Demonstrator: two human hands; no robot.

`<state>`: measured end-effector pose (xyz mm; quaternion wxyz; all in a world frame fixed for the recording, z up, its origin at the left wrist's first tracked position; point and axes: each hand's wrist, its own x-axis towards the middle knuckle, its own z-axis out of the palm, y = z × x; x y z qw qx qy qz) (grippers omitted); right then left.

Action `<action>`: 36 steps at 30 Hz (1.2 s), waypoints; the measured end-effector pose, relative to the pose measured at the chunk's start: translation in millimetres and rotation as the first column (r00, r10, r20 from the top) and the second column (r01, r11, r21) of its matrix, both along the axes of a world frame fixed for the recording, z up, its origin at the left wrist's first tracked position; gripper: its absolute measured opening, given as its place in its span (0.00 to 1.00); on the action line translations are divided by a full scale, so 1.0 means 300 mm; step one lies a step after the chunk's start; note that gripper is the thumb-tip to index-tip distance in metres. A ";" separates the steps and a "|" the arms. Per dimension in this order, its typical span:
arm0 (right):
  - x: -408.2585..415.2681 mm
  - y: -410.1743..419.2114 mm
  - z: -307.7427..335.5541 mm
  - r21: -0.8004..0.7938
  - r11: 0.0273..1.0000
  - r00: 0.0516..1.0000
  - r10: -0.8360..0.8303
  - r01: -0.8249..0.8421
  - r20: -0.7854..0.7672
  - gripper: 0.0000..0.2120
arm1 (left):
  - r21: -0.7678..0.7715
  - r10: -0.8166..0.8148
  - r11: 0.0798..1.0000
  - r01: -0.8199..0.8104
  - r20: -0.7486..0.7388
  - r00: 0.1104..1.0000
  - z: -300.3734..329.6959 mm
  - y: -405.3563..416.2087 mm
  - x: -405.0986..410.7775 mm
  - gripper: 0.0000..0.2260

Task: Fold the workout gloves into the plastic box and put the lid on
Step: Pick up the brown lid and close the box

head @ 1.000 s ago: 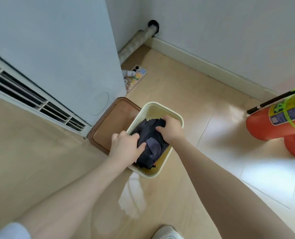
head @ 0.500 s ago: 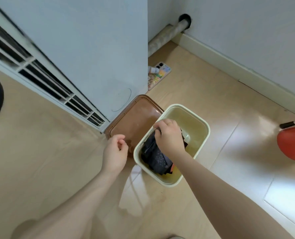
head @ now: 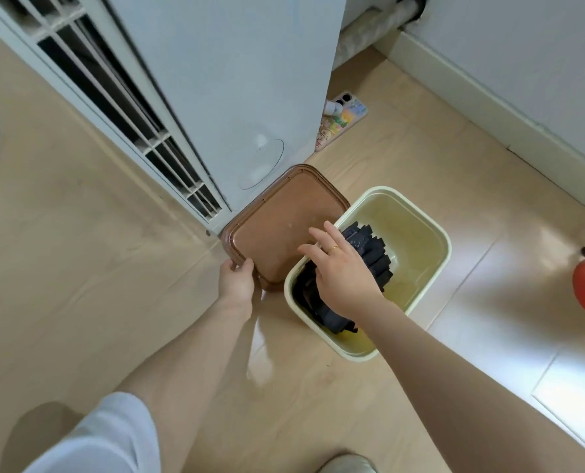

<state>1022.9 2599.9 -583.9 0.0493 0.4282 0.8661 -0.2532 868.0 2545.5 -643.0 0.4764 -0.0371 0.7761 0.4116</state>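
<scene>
While my left hand [head: 237, 279] pinches the lid [head: 281, 230] corner and my right hand [head: 342, 273] spreads open on the gloves [head: 374, 254], they may spring above the box [head: 431, 264] rim, blocking closure.

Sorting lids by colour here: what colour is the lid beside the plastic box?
Brown, a reddish-brown lid, seen in the head view.

White sleeve [head: 106, 435]; gold ring [head: 333, 248].

Home room corner: wood-look floor [head: 79, 302], white baseboard [head: 489, 93], standing air conditioner [head: 223, 80], phone [head: 342, 122] on floor.
</scene>
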 end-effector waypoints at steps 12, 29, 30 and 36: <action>0.049 0.000 0.160 -0.650 0.573 0.481 -0.807 0.499 -0.342 0.15 | 0.152 -0.467 0.628 0.763 -0.710 0.526 0.353 -0.024 0.062 0.10; 0.393 -0.084 0.096 -0.554 0.147 0.153 -0.988 0.819 -0.036 0.12 | -0.346 -0.562 -0.276 0.897 -0.699 -0.443 0.271 -0.054 0.161 0.09; 0.390 -0.087 0.086 -0.517 0.177 0.188 -0.982 0.837 -0.033 0.12 | -0.327 -0.587 -0.262 0.908 -0.693 -0.419 0.279 -0.058 0.157 0.13; 0.360 -0.077 0.068 -0.397 0.344 0.360 -0.932 0.851 -0.036 0.09 | -0.255 -0.650 0.098 0.962 -0.748 -0.132 0.271 -0.013 0.169 0.16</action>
